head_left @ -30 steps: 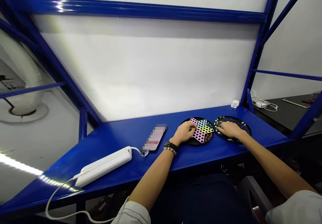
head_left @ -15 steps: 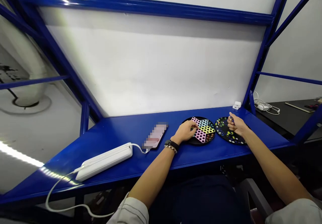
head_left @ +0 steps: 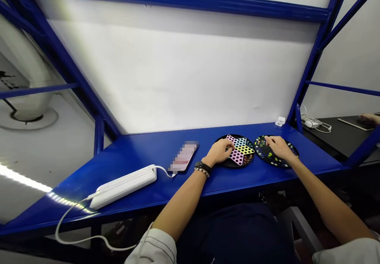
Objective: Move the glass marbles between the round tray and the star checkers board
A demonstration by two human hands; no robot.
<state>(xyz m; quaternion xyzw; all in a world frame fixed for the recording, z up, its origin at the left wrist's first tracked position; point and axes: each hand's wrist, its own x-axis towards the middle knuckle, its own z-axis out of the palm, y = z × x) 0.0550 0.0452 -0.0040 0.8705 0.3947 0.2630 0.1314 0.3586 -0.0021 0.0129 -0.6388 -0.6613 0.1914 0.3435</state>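
A round black Chinese checkers board (head_left: 228,164) bears a star of pink, blue and yellow areas dotted with holes. Over its left part lies my left hand (head_left: 219,151), fingers curled; whatever they hold, if anything, is hidden. Coloured marbles show in the board's side compartments. To the right, a round black tray (head_left: 292,149) contains several loose glass marbles (head_left: 261,145), mostly dark, green and yellow. My right hand (head_left: 278,147) is over this tray, fingers bent downward and closed. Its fingertips are too small to show whether a marble is between them.
Left of the board lies a phone (head_left: 183,158) on a cable, beside a long white power strip (head_left: 124,187). A white adapter (head_left: 280,121) stands at the back right of the blue table (head_left: 148,145). Another person's hand (head_left: 372,117) shows at the far right, over a dark desk (head_left: 335,133).
My right hand has turned from a raised fist with its thumb up to fingers pointing down over the tray. My left hand stays on the board. Another person's hand has come into view.
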